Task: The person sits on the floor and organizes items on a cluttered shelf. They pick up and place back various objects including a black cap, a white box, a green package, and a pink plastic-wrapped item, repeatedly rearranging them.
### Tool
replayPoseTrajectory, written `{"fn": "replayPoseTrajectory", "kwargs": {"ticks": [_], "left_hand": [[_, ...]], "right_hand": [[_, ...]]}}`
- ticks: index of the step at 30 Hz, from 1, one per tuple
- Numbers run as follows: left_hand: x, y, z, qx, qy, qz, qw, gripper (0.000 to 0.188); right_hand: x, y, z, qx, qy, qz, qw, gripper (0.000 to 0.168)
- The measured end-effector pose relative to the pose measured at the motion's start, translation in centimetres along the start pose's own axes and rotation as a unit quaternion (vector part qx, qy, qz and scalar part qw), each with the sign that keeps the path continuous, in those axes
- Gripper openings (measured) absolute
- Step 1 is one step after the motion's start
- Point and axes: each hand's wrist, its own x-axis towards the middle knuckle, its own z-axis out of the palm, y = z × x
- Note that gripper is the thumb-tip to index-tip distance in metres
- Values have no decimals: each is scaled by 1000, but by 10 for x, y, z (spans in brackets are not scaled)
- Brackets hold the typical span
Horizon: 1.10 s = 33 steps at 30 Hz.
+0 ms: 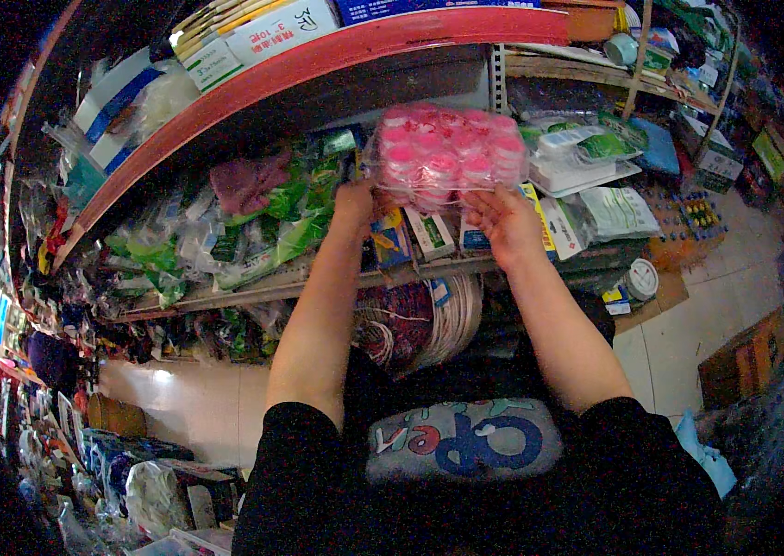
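Note:
Both my hands are at a clear plastic pack of pink and white round items (444, 156), raised at the shelf in front of me. My left hand (357, 205) is at its lower left corner, slightly blurred, with the fingertips partly hidden. My right hand (503, 215) grips the lower right edge of the wrapping, fingers curled beneath it. Small boxes (432, 233) stand on the shelf just below the pack. To its left lie green plastic packages (301, 229) and a dull pink cloth-like bundle (249, 182); white-and-green packages (586, 149) lie to its right.
A red-edged shelf (392, 40) curves above, bearing a box of brushes (260, 35). Below the middle shelf's edge (260, 295) sits a coil of pale cable (458, 323). A white tub (640, 279) stands at the right, and cardboard (742, 358) lies on the tiled floor.

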Motion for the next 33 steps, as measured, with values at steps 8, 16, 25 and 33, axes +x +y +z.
{"fn": "replayPoseTrajectory", "kwargs": {"ticks": [8,16,25,33], "left_hand": [[-3,-5,5,11,10,-41,999,28],[-29,6,23,135,-18,-122,983,28],[-30,-8,28,18,11,-43,999,19],[-26,-5,25,45,35,-59,997,18]], "right_hand": [[5,1,-3,6,4,34,999,27],[-1,4,-2,-34,27,16,999,23],[-3,29,9,-244,-75,0,967,18],[27,73,29,-594,-23,-284,752,23]]}}
